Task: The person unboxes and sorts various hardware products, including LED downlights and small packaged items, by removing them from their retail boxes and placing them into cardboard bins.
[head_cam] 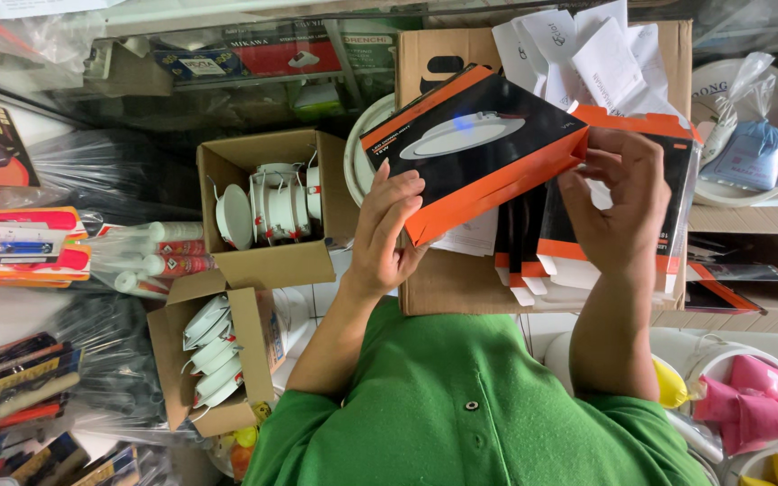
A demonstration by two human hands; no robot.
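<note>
I hold a flat black and orange box (474,144) showing a picture of a round white lamp, tilted above a brown carton (443,54). My left hand (387,229) grips its lower left edge from beneath. My right hand (619,202) pinches its right corner with the fingers curled. Just behind my right hand stands a row of more black and orange boxes (542,238), upright in the carton. Folded white paper sheets (587,49) stick out of the carton's top.
Two open cardboard boxes (267,202) (213,360) on the left hold several round white lamps. Sealant tubes (168,261) and packaged tools lie at far left. White tubs (749,387) with pink and yellow items sit at lower right, and a blue bag (749,148) at upper right.
</note>
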